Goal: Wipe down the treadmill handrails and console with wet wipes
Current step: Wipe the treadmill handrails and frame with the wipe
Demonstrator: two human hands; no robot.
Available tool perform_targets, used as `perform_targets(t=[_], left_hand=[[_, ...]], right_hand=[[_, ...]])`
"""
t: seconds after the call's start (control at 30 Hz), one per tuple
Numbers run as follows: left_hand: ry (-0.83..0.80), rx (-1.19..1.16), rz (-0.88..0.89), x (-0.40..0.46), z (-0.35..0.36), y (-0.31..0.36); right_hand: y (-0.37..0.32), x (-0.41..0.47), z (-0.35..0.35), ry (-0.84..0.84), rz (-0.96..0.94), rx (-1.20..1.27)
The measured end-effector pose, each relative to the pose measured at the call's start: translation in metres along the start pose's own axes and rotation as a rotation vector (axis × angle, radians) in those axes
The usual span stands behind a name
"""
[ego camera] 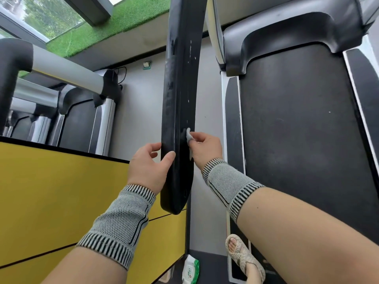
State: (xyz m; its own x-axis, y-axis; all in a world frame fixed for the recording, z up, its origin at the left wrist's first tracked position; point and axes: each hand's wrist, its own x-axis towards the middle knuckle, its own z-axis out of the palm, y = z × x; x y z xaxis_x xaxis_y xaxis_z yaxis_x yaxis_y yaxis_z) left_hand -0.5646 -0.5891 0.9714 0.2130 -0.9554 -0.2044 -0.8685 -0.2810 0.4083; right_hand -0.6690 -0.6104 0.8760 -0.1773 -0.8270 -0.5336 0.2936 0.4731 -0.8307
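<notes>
Long black handrail (pixel 180 95) with white scuffs, running away from the viewer, small white wet wipe (pixel 188 134) pressed against its right side near the rounded end

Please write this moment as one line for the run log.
step: wiping handrail | right hand: pinches wipe against rail | left hand: steadies rail, thumb on it | wipes pack: on floor
</notes>
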Motion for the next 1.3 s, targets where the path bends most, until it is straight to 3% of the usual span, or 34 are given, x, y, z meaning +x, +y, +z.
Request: perform_targets(t=[0.27,0.5,0.73,0.93,1.1,1.3], left_hand=[[0.004,0.012,0.007,0.001,0.0,-0.001],[-0.002,0.021,0.002,0.001,0.0,-0.001],[-0.003,0.004,-0.004,0.001,0.0,-0.001],[-0.002,-0.022,-0.007,0.0,0.002,-0.002],[-0.009,-0.037,-0.014,-0.002,0.002,0.0],[0.003,-0.041,-0.005,-0.003,0.002,0.0]], right_hand=[[0.012,-0.054,-0.008,-0.124,-0.045,0.075],[-0.028,0.003,0.003,-0.031,-0.114,0.012],[0.034,-0.057,-0.011,-0.125,0.058,-0.01],[-0.018,0.008,0.003,-0.027,-0.069,-0.018],[0.012,-0.007,-0.007,-0.053,0.053,-0.121],[0.006,-0.012,0.001,-0.054,-0.1,-0.004]])
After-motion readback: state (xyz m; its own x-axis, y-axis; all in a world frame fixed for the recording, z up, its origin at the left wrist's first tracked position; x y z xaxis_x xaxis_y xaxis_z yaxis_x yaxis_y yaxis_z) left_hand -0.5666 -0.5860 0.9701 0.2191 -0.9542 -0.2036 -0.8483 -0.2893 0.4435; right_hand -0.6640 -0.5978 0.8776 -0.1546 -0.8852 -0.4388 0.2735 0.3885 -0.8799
